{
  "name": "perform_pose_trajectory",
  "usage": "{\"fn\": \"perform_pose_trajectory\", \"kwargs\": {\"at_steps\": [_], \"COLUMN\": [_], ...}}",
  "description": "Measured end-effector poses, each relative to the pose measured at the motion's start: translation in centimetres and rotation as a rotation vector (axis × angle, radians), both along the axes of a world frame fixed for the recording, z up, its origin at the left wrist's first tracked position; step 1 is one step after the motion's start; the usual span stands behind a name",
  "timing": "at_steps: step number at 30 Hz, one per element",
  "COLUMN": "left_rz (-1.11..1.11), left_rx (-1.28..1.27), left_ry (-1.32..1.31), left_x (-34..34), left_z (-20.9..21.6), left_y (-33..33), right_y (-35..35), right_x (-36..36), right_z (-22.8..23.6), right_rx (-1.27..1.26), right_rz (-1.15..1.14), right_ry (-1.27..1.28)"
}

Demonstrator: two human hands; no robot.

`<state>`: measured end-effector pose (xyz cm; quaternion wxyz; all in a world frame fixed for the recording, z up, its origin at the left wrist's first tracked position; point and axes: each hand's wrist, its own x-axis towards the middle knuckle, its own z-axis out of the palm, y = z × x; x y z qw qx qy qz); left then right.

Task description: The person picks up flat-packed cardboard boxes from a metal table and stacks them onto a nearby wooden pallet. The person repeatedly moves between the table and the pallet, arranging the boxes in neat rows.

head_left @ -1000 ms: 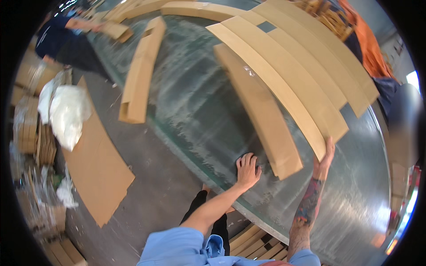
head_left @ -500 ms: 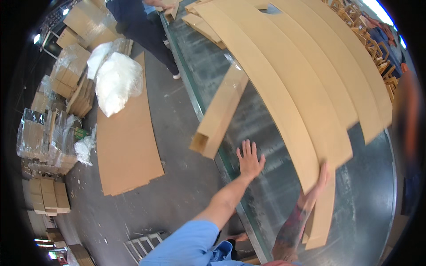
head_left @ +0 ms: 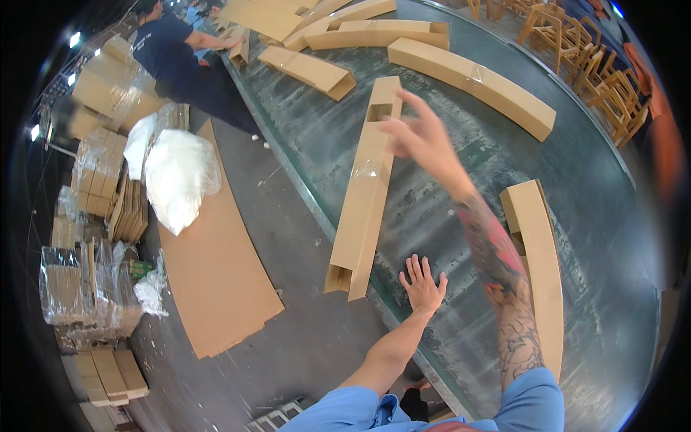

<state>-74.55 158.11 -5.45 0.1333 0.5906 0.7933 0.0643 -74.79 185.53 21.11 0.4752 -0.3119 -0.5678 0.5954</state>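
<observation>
My left hand (head_left: 423,289) lies flat on the dark metal table (head_left: 425,216) near its left edge, fingers spread, holding nothing. My right hand (head_left: 429,147) is stretched forward, somewhat blurred, with thumb and forefinger apart and nothing in it. It hovers at or over the far end of a long cardboard box (head_left: 363,180); whether it touches the box I cannot tell. This box is narrow, open at its near end, taped across the middle, and has a cut-out near its far end. Beside my tattooed right forearm lies another long box (head_left: 541,266).
Several long boxes lie farther up, including a taped one (head_left: 471,83) and a shorter one (head_left: 309,72). A flat cardboard sheet (head_left: 263,16) is at the far end. A co-worker (head_left: 173,54) stands at the left edge. Flat cardboard (head_left: 216,266) and a white bundle (head_left: 180,176) lie on the floor.
The large flat cardboard sheets that covered much of the table have gone from over it, exposing the boxes. My right hand has let go of a sheet and reached forward. My left hand remains flat.
</observation>
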Motion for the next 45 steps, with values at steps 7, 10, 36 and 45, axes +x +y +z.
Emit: {"fn": "perform_pose_trajectory", "kwargs": {"at_steps": [7,10,36,45], "left_rz": [-0.040,-0.037,-0.259,-0.617], "left_rx": [-0.020,-0.028,-0.242,-1.412], "left_ry": [-0.023,-0.008,-0.970,-1.307], "left_x": [0.8,0.3,-9.1,5.1], "left_z": [0.3,0.1,13.0,13.8], "left_y": [0.1,-0.1,-1.6,-35.3], "right_y": [-13.4,-24.5,-53.0,-91.5], "right_x": [29.1,37.4,26.4,18.4], "right_z": [-14.6,-16.6,-15.6,-16.7], "right_rx": [-0.056,-0.471,-0.572,-0.441], "right_rz": [-0.728,-0.831,-0.855,-1.276], "right_ry": [-1.003,-1.602,0.107,1.078]}}
